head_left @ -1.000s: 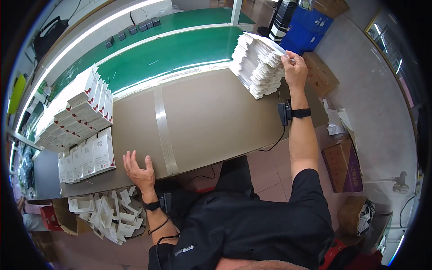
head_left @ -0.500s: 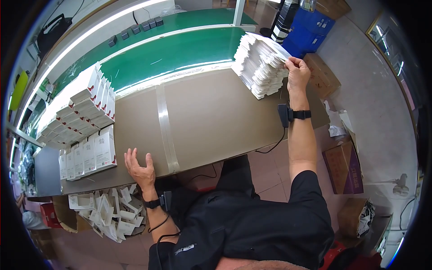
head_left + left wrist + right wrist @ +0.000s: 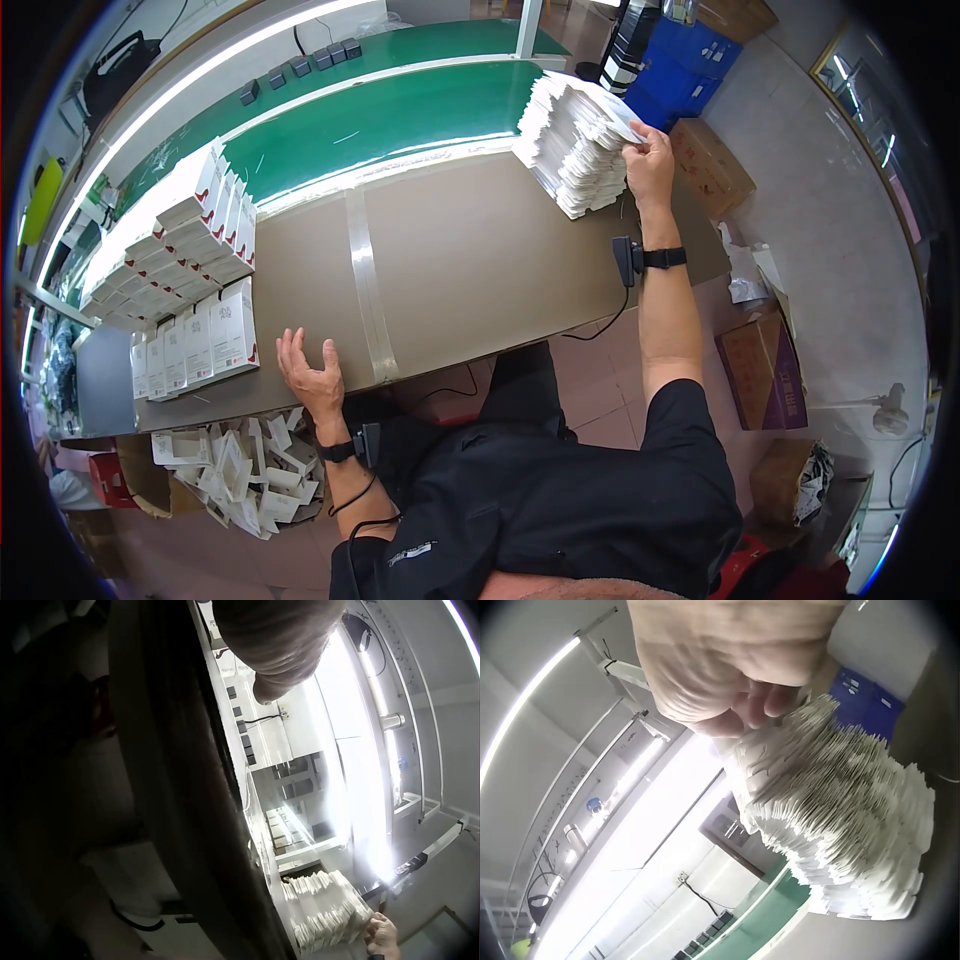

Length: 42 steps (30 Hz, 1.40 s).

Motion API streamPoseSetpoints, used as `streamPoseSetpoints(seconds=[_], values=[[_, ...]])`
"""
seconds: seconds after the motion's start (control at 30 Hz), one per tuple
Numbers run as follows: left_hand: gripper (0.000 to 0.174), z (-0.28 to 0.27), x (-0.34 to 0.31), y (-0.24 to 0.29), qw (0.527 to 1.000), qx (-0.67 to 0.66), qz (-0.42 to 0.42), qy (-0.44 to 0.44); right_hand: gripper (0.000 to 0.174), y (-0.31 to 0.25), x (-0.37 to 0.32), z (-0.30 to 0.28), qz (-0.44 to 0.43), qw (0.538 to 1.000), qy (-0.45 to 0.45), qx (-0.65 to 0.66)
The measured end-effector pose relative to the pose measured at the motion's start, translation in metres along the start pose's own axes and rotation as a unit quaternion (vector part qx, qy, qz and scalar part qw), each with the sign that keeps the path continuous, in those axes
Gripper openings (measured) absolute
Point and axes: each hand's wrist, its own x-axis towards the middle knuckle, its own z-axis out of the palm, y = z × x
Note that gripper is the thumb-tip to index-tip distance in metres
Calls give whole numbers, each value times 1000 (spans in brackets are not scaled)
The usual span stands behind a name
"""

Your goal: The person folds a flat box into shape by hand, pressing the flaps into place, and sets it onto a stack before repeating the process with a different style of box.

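A tall stack of flattened white cartons [image 3: 575, 150] stands at the back right of the brown tabletop, its layered edges fanned out in the right wrist view. My right hand [image 3: 650, 165] is at the stack's upper right corner, thumb and curled fingers pinching the edge of a flat carton [image 3: 622, 112] on top. In the right wrist view the curled fingertips [image 3: 759, 705] sit right at the top sheets. My left hand [image 3: 313, 380] is held over the table's front edge with fingers spread and relaxed, holding nothing.
Rows of white boxes with red marks [image 3: 195, 240] are piled on the left, with several upright boxes [image 3: 232, 330] in front. Below the front edge, a cardboard box [image 3: 150, 480] holds loose white trays [image 3: 245, 470]. A green shelf surface [image 3: 400, 110] runs along the back.
My right hand has shifted slightly left along the top corner of the carton stack, staying at its edge. The left hand keeps its pose.
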Motion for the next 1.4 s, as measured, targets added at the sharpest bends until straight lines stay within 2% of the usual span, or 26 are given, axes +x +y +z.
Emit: streamPoseSetpoints(seconds=[0.13, 0.3, 0.43, 0.57, 0.63, 0.67, 0.7, 0.73, 0.8, 0.93, 0.97, 1.03, 1.07, 1.17, 1.23, 1.3, 1.33, 1.4], values=[[50, -1, 0, 1, 1000, -1, 2, 0, 19, 18, 3, 9, -56, 998, 14, -20], [50, -2, 0, 0, 1000, -15, -2, 3, 14, 2, 6, 4, -64, 995, 69, -17], [50, -5, 3, 3, 1000, -28, 3, 12, 16, -24, 0, -10, -115, 986, 119, -9], [49, -11, 8, 21, 997, -81, 9, 8, 16, -48, -14, -12, -145, 980, 117, 73], [49, -18, 11, 36, 995, -101, 9, 6, 17, -67, -31, -7, -145, 960, 92, 222], [49, -21, 13, 45, 985, -171, -12, -29, 18, -76, -42, -3, -142, 942, 78, 295], [49, -22, 14, 53, 968, -241, -33, -63, 18, -84, -54, 0, -139, 941, 75, 299], [49, -18, 14, 56, 969, -235, -36, -62, 18, -92, -68, 4, -129, 940, 57, 311], [54, -9, 13, 61, 910, -394, -27, -126, 19, -112, -97, 9, -117, 936, 34, 329], [64, -2, 13, 89, 797, -555, -49, -232, 20, -159, -161, 18, -74, 913, -69, 395], [64, -1, 13, 94, 803, -549, -53, -226, 21, -169, -175, 19, -65, 903, -104, 413], [66, 1, 11, 105, 723, -639, -76, -251, 24, -180, -197, 19, -80, 896, -148, 410], [66, 3, 10, 107, 728, -635, -79, -246, 26, -184, -207, 19, -99, 893, -186, 398], [59, 10, 8, 110, 615, -742, -142, -226, 28, -188, -233, 25, -121, 872, -239, 409], [54, 10, 10, 110, 615, -740, -174, -208, 29, -190, -241, 25, -135, 862, -264, 410], [44, 9, 11, 112, 609, -737, -234, -178, 29, -191, -245, 25, -162, 848, -323, 388], [44, 8, 11, 111, 608, -738, -235, -177, 29, -192, -246, 24, -175, 840, -351, 376], [36, 4, 13, 107, 648, -706, -232, -168, 29, -185, -245, 22, -155, 834, -378, 371]])
